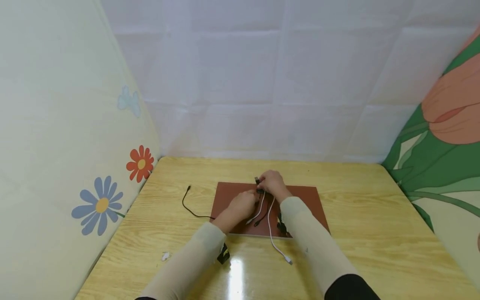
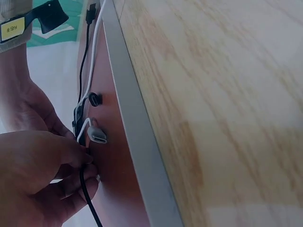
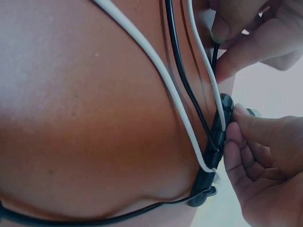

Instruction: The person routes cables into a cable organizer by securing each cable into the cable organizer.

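Note:
A black cable holder strip (image 3: 202,182) lies at the far edge of a brown board (image 1: 305,202), with white and black cables seated across it. My left hand (image 1: 243,206) pinches a thin black cable (image 2: 86,191) between thumb and fingers, close beside the strip. My right hand (image 3: 272,158) has its curled fingers and thumb against the strip's far side, gripping it. A black USB plug (image 1: 257,180) sticks out past the strip by the right hand. In the left wrist view, a white USB-C plug (image 2: 97,135) and a small black plug (image 2: 95,99) hang over the board.
On the wooden table (image 1: 356,216), a white cable's plug (image 1: 288,260) lies off the board's near edge. A black cable end (image 1: 188,188) reaches out left. A small white scrap (image 1: 165,256) lies near the left forearm. A white curtain (image 1: 240,83) stands behind.

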Demonstrator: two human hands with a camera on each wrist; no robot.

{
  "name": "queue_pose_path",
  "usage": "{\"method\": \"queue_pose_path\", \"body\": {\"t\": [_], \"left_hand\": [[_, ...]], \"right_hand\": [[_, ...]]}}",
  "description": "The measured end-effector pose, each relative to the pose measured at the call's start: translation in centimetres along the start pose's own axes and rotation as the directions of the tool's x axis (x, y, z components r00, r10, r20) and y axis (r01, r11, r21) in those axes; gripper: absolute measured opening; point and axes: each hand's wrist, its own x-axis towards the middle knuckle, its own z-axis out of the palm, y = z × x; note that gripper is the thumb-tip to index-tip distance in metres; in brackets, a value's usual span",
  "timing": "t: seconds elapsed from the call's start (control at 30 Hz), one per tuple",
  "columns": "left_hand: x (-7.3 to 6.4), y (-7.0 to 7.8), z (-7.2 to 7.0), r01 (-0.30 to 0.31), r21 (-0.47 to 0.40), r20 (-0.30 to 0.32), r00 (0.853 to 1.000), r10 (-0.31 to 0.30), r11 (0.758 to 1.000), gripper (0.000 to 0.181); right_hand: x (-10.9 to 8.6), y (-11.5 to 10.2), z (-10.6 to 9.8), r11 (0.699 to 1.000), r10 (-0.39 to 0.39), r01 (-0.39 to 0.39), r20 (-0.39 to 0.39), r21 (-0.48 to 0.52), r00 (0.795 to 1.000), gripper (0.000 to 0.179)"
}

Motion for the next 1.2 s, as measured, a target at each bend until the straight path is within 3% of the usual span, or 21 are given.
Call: {"method": "queue_pose_path", "body": {"t": [0.3, 0.53, 0.67, 0.8, 0.93, 1.0, 1.1, 1.2], "left_hand": [[-0.5, 0.1, 0.1, -0.010, 0.023, 0.036, 0.999, 0.010, 1.000, 0.022], [-1.1, 0.0, 0.7, 0.001, -0.186, 0.076, 0.997, 0.013, 0.982, 0.030], [-0.9, 0.0, 0.7, -0.008, -0.251, 0.081, 0.996, 0.029, 0.968, 0.031], [-0.5, -0.3, 0.7, -0.002, -0.308, 0.095, 0.995, 0.033, 0.951, 0.029], [-0.3, -0.9, 0.7, -0.017, -0.396, 0.097, 0.993, 0.061, 0.918, 0.025], [-0.5, -1.6, 0.7, -0.049, -0.444, 0.083, 0.992, 0.095, 0.895, 0.024], [-1.4, -3.1, -0.1, -0.064, -0.488, 0.057, 0.993, 0.105, 0.871, 0.029], [-2.6, -5.2, -1.3, -0.022, -0.487, 0.018, 0.999, 0.035, 0.873, 0.046]], "right_hand": [[-0.7, -0.8, 0.7, 0.996, -0.015, 0.018, 0.035, -0.093, 0.999, 0.017], [-1.6, -1.2, 1.5, 0.980, -0.005, 0.031, 0.130, -0.198, 0.991, 0.018], [-2.3, -1.1, 1.4, 0.972, -0.021, 0.053, 0.140, -0.229, 0.990, 0.015], [-2.8, -1.0, 0.8, 0.968, -0.048, 0.083, 0.153, -0.237, 0.987, 0.016], [-3.4, -0.6, 0.7, 0.975, -0.090, 0.123, 0.176, -0.187, 0.980, 0.022], [-3.9, -0.2, 0.8, 0.985, -0.109, 0.126, 0.144, -0.117, 0.984, 0.026], [-4.7, 1.1, 0.5, 0.986, -0.164, 0.164, 0.036, -0.002, 0.986, 0.025], [-5.5, 3.0, -0.4, 0.980, -0.185, 0.189, -0.066, 0.055, 0.980, 0.028]]}}
